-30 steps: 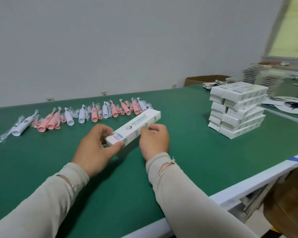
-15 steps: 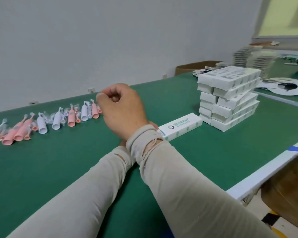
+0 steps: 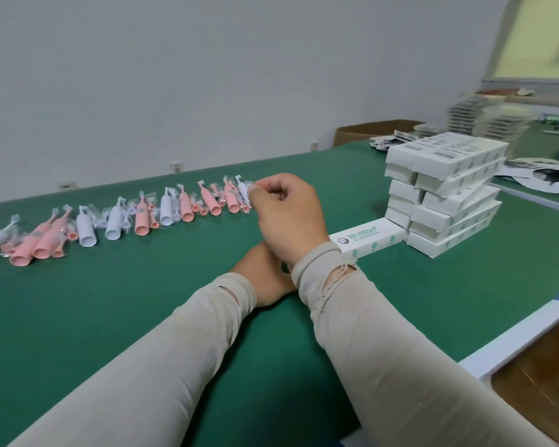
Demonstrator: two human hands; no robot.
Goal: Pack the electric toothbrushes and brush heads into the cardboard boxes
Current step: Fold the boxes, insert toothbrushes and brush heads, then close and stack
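R hand, fingers curled, empty, sits right at white brush; brush axis runs away. L hand hidden, can't tell.

One box lying flat on the desk carries the only legible wording: the brand name "WISDENT" in green capitals along its top face, next to a small round dark logo at the end nearer the right hand. A line of smaller print runs under the name, too fine to read. The boxes in the stack beside it show barcode labels and small print on their top faces; none of it can be read. Round green marks on the box sides are too small to make out.
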